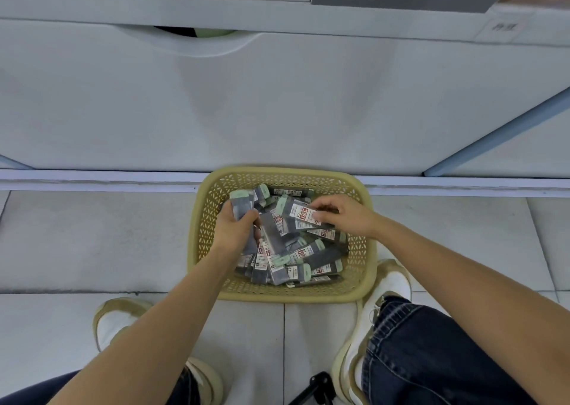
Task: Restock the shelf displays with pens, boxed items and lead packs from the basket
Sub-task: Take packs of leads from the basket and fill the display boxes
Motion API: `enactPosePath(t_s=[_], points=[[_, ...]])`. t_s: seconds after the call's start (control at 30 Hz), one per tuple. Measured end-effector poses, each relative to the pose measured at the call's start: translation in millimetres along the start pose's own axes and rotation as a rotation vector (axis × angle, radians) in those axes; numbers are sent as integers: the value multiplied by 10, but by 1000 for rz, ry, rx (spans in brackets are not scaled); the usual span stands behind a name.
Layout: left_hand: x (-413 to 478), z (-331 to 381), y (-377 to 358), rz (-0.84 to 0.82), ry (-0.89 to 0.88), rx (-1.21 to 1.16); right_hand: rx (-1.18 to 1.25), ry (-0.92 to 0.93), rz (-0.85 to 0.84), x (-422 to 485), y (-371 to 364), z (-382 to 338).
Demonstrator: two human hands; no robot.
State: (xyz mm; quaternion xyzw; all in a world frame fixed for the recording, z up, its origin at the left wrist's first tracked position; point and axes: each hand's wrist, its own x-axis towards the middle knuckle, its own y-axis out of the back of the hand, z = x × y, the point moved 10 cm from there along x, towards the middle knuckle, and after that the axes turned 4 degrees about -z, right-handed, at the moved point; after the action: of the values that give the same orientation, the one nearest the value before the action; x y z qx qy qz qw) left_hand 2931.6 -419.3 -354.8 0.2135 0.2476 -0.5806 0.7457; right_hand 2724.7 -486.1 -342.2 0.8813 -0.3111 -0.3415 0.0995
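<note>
A tan perforated plastic basket [364, 247] stands on the floor against the shelf base. It holds several grey lead packs [308, 255] with mint-green caps and red-and-white labels, lying in a loose heap. My left hand [236, 230] is inside the basket at its left and grips a small stack of grey packs [242, 204] that stands up above my fingers. My right hand [345, 215] reaches in from the right and pinches one labelled pack [303, 215] at its end, holding it just above the heap.
The white shelf base panel [277, 111] rises right behind the basket, with a curved cut-out [191, 39] at the upper left. My two shoes [115, 321] [388, 284] flank the basket on grey floor tiles. A black stand [317, 386] lies between my legs.
</note>
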Motion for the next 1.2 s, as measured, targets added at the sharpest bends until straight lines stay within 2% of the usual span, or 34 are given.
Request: enactPosePath(t_s=[0.07,0.17,0.37,0.53,0.63,0.77,0.87,0.97,1.2], points=[[-55,102,-8,-15,-27,18,47,27,-41,-76,25,-152],[-209,163,-118,-99,-14,52,154,50,1,-169,87,-334],[-464,281,-140,-122,-36,-14,231,92,63,-310,65,-501],[-554,317,22,4,-10,-50,642,76,355,-402,362,-407],[-597,259,138,73,23,-166,856,45,428,-472,374,-297],[-637,191,207,127,54,-287,1024,-41,356,-452,-30,-209],[-650,164,137,90,49,-301,1154,-60,257,-389,-344,-271],[-663,130,45,44,32,-250,1161,-33,251,-331,-398,-334],[-678,232,-72,-54,-25,-81,934,-44,205,-375,-276,-342]])
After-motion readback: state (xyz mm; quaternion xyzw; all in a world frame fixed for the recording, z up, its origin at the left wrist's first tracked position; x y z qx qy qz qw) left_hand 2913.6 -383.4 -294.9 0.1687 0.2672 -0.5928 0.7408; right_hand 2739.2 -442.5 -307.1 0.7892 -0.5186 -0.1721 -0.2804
